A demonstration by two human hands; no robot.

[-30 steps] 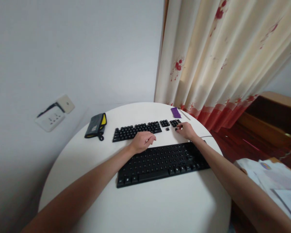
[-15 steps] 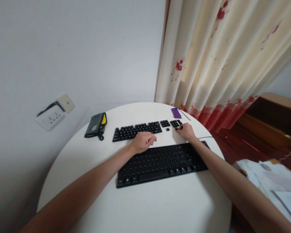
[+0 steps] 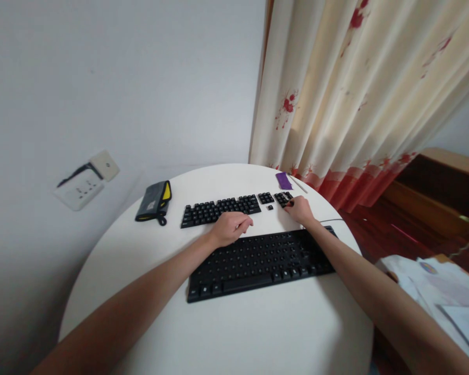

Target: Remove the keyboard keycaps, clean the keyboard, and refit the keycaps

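A black keyboard [image 3: 254, 263] lies on the white table, its keycaps gone except along the front row. Behind it loose black keycaps [image 3: 214, 211] stand in a large block, with a smaller group [image 3: 266, 198] to its right and a single keycap [image 3: 270, 207] in front. My right hand [image 3: 300, 211] pinches a small black keycap at the near edge of the rightmost keycap group [image 3: 282, 198]; the fingers partly cover it. My left hand [image 3: 231, 228] rests between the large block and the keyboard's back edge, fingers curled closed, their inner side hidden.
A grey and yellow pouch [image 3: 154, 201] lies at the table's left. Near the back right edge are a purple cloth [image 3: 283, 180] and a thin white stick [image 3: 298, 184]. A wall socket [image 3: 79, 188], a curtain [image 3: 324, 104] and papers [image 3: 433, 291] surround the round table [image 3: 234, 333].
My right hand has shifted slightly away from me, bringing the keycap in its fingers up against the rightmost group. My left hand stays in place.
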